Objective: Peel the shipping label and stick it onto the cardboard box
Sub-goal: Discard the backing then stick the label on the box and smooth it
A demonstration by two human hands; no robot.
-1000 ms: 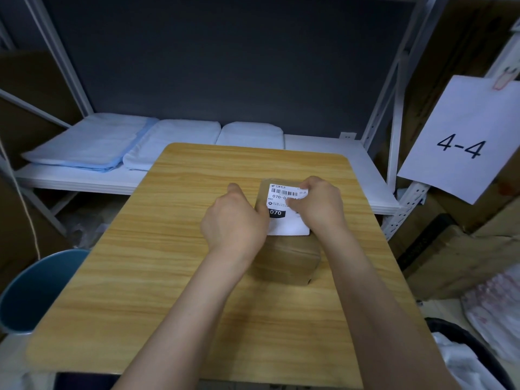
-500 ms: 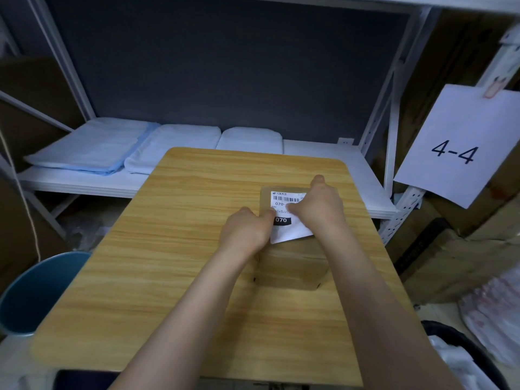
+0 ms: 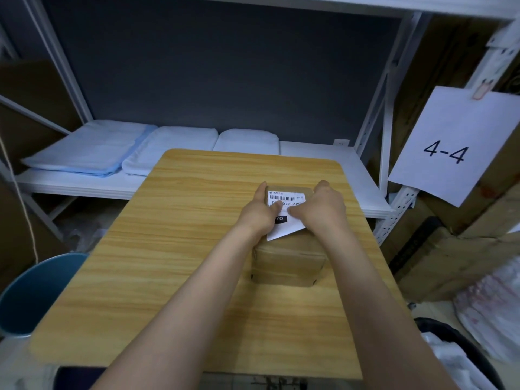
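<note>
A small brown cardboard box (image 3: 289,263) stands on the wooden table (image 3: 180,249), right of centre. A white shipping label (image 3: 287,197) with a barcode lies on the box top. Its far part is flat, and its near edge (image 3: 278,235) sits skewed and slightly raised. My left hand (image 3: 257,213) lies spread over the box's left top edge, its thumb pressing on the label. My right hand (image 3: 323,209) covers the label's right side and pinches its near right part, with one finger stretched along the box's right edge.
A white rack shelf (image 3: 323,164) behind the table holds folded white and blue cloths (image 3: 92,150). A paper sign marked 4-4 (image 3: 450,147) hangs at the right. A blue bin (image 3: 33,294) stands to the left. Cardboard boxes and a dark bin (image 3: 464,353) stand to the right.
Both hands slid forward over the box top. The label went from held above the box to lying on it, now more spread toward the far edge, with the left fingers unfolded.
</note>
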